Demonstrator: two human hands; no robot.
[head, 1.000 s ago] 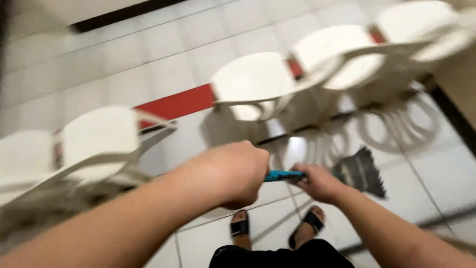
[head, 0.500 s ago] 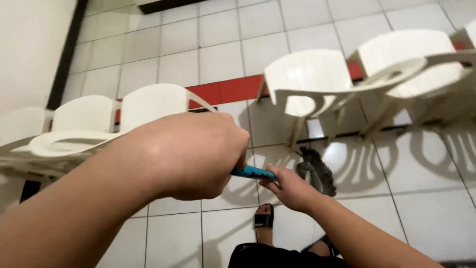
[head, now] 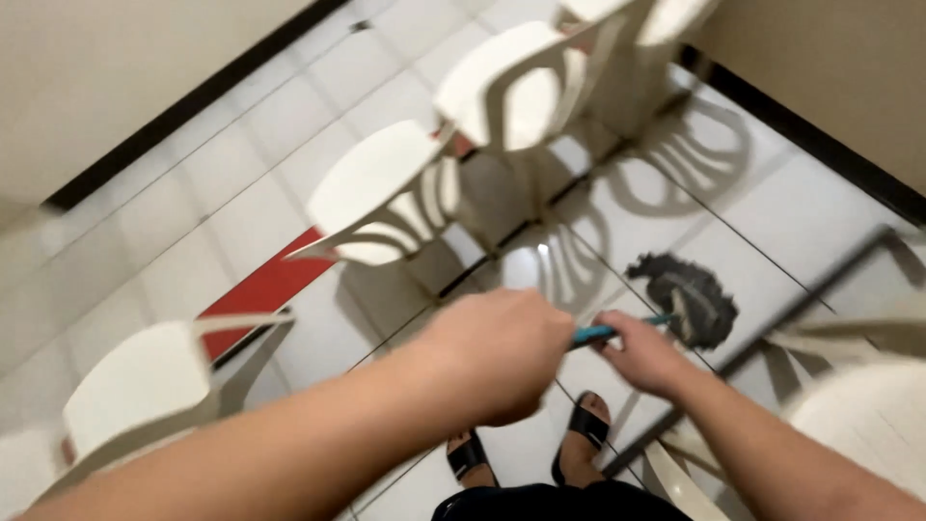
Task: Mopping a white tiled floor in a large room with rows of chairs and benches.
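Both my hands grip a broom with a teal handle [head: 590,334]. My left hand [head: 502,352] is closed around the upper end of the handle, close to the camera. My right hand [head: 641,352] holds the handle lower down, nearer the head. The dark bristle head [head: 693,296] rests on the white tiled floor [head: 762,251] just beyond my right hand. My feet in black sandals [head: 584,434] stand below my hands.
White plastic chairs stand in a row: one [head: 386,188] ahead, another [head: 511,82] farther back, one [head: 145,381] at left. A further white chair [head: 868,405] is at lower right. A red tile strip [head: 260,289] crosses the floor. Walls with dark skirting [head: 820,145] close in at right.
The view has swung and tilted, so the chairs now run diagonally. The broom head has moved right, onto open tile away from the chair legs. Both hands keep their grip.
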